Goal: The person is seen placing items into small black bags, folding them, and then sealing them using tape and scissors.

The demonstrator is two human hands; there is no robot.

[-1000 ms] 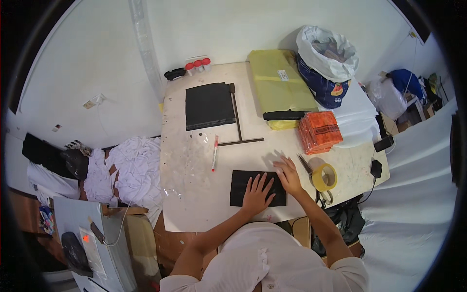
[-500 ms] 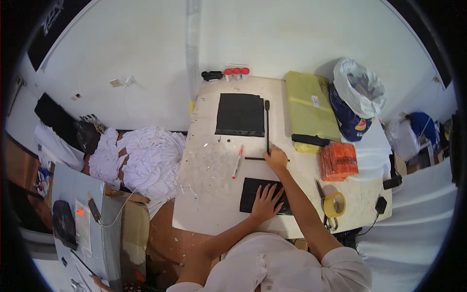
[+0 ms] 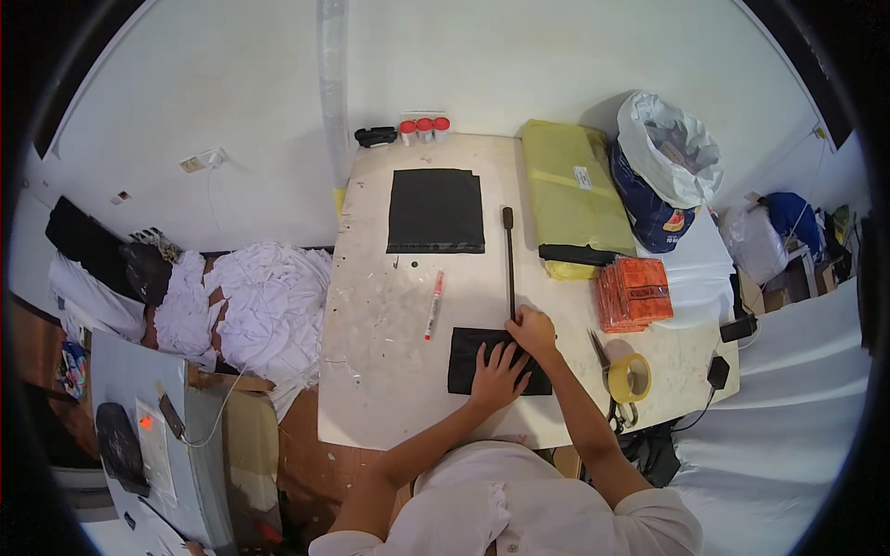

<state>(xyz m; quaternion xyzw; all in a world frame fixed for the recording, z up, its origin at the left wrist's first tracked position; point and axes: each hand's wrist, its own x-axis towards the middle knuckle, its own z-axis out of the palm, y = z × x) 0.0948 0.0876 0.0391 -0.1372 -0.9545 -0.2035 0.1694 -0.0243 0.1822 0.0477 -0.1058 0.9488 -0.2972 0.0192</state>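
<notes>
A small black rectangular fabric piece lies flat near the front edge of a white table. My left hand presses on it with fingers spread. My right hand is closed around the near end of a long thin black stick that runs away from me along the table. A red and white marker pen lies just left of the stick. Farther back sits a larger black fabric sheet.
To the right are a yellow wrapped package, an orange stack, a tape roll, scissors and a white bag. Small red-capped jars stand at the table's far edge. White cloth is heaped left of the table.
My right hand left the small black piece, reached forward and closed on the end of the long stick. My left hand stays flat on the piece. The view shifted.
</notes>
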